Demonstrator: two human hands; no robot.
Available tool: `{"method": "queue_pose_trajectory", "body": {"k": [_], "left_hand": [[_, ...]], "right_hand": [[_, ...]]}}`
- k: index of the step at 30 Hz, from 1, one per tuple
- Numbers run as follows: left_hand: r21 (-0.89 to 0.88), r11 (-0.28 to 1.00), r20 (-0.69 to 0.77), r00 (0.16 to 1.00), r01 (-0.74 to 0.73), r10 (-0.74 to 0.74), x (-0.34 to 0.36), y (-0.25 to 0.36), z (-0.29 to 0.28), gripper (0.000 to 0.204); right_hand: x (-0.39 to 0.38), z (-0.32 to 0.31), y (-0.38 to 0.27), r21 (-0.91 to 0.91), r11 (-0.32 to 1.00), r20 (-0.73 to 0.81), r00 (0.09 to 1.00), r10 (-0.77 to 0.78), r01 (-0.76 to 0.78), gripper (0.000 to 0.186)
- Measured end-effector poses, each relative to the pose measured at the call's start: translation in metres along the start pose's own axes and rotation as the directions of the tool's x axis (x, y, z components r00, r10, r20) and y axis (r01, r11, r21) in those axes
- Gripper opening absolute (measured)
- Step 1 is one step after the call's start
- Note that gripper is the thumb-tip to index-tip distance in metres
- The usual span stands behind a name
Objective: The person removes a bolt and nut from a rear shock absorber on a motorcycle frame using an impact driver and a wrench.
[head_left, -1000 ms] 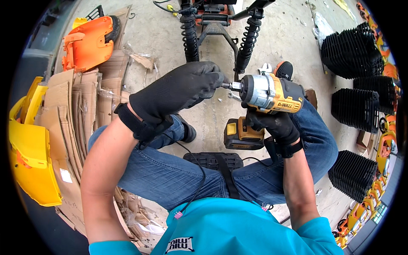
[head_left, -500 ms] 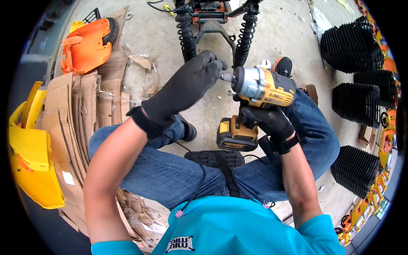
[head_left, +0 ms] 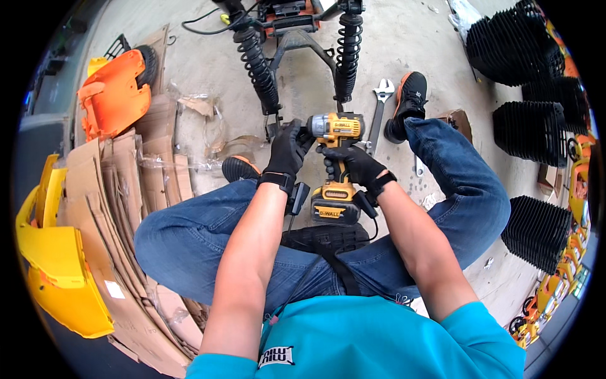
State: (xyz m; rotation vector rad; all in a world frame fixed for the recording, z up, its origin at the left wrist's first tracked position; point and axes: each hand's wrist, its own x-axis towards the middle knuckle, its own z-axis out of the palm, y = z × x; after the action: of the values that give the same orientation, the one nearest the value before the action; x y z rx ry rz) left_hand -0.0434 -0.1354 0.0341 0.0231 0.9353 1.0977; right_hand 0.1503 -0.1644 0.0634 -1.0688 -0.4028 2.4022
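My right hand (head_left: 353,163), in a black glove, grips the handle of a yellow and black cordless impact driver (head_left: 341,129), which points left, its battery hanging above my lap. My gloved left hand (head_left: 287,148) is closed at the driver's nose; its fingers hide what they hold. Just beyond my hands is the lower end of the left coil-spring shock (head_left: 255,66) on a black vehicle frame (head_left: 297,39); the right shock (head_left: 347,57) stands beside it. A large adjustable wrench (head_left: 379,110) lies on the floor right of the driver, with a smaller wrench (head_left: 419,166) nearer me.
Folded cardboard (head_left: 95,202), an orange body panel (head_left: 113,95), a tyre (head_left: 149,66) and yellow panels (head_left: 53,252) lie at left. Stacks of black plastic parts (head_left: 530,129) line the right, with orange and yellow parts (head_left: 568,252) beyond. My bent legs (head_left: 183,246) frame the work.
My hands and the driver have moved down and left, toward the left shock's lower end; the driver is turned more side-on. The frame sits higher and further left in view, exposing the large wrench.
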Motion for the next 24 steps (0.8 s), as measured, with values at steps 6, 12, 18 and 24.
{"method": "queue_pose_trajectory", "body": {"k": [6,12,18,24], "left_hand": [[-0.017,0.997,-0.075,0.994,0.075,-0.076,0.017,0.001,-0.015,0.02],[0.013,0.999,-0.188,0.982,0.033,-0.03,0.027,-0.004,-0.019,0.021],[0.042,0.998,-0.219,0.974,-0.046,0.054,0.032,-0.006,-0.016,0.017],[0.252,0.959,0.023,0.991,-0.13,0.128,0.039,-0.007,-0.045,0.016]], "right_hand": [[0.036,-0.022,0.016,0.144,0.988,0.043,0.998,0.053,-0.059,0.024],[0.057,-0.03,0.019,0.138,0.989,0.029,0.998,0.051,-0.055,0.029],[0.061,-0.023,0.012,0.146,0.987,-0.045,0.996,0.074,-0.067,0.036],[0.065,-0.02,0.008,0.081,0.996,-0.013,0.999,0.037,-0.036,0.034]]}}
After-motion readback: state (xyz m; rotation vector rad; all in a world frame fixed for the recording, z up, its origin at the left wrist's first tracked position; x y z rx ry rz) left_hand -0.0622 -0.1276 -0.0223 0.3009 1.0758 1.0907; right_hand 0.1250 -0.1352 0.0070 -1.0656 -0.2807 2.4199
